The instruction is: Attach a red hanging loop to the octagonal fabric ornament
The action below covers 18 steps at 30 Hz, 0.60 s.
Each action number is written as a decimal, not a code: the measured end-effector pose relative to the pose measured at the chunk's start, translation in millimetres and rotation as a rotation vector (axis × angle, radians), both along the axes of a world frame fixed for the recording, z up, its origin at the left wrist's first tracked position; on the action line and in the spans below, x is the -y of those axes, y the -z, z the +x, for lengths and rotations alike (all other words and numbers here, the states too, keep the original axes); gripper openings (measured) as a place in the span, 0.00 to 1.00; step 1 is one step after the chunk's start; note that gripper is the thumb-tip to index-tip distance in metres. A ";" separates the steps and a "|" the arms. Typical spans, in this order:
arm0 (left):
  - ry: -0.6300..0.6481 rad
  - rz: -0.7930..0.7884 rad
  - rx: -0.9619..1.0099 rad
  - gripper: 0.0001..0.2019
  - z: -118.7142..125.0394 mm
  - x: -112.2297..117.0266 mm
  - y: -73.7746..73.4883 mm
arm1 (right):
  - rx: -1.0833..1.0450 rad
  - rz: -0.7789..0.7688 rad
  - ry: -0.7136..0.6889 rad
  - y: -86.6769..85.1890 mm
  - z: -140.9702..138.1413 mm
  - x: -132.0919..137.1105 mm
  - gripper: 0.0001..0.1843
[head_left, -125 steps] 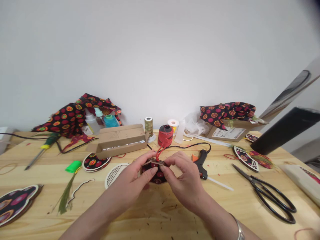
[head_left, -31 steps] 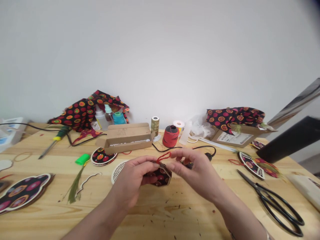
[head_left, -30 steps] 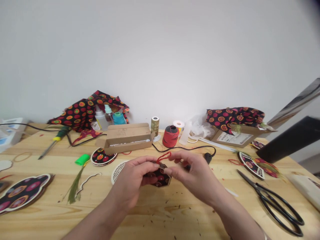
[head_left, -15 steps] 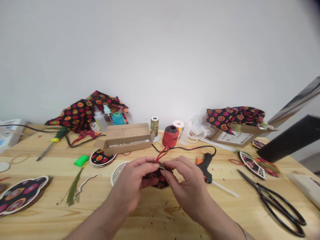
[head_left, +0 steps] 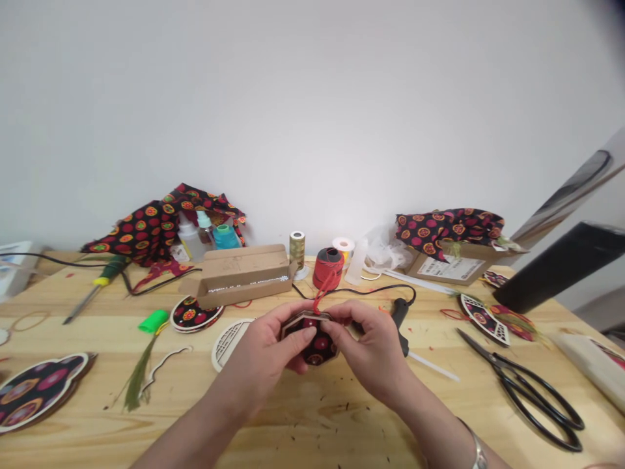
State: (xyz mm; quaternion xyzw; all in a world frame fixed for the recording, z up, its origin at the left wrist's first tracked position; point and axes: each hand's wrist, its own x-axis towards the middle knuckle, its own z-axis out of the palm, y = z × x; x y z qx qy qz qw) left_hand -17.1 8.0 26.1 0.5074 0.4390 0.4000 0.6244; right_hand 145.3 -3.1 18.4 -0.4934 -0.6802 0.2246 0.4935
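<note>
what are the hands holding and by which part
The left hand and right hand hold a small fabric-faced wooden octagon by its top edge and sides, where a red cord rises.

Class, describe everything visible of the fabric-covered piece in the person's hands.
The fabric-covered piece is small and many-sided, black cloth printed with red circles, with a pale wooden rim along its top. It is held between the left hand and right hand, a red cord rising from its top edge.
</note>
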 end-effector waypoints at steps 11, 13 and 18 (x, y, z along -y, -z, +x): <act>-0.058 0.149 -0.314 0.21 -3.0 -5.8 -1.5 | -0.056 -0.064 0.000 -3.9 8.0 -2.0 0.06; -0.011 0.109 -0.179 0.20 -2.9 -7.0 -1.1 | -0.077 -0.091 -0.008 -5.7 8.3 -1.6 0.06; 0.078 0.091 -0.016 0.15 -1.2 -6.5 0.9 | -0.110 -0.122 -0.010 -6.4 8.1 -2.2 0.06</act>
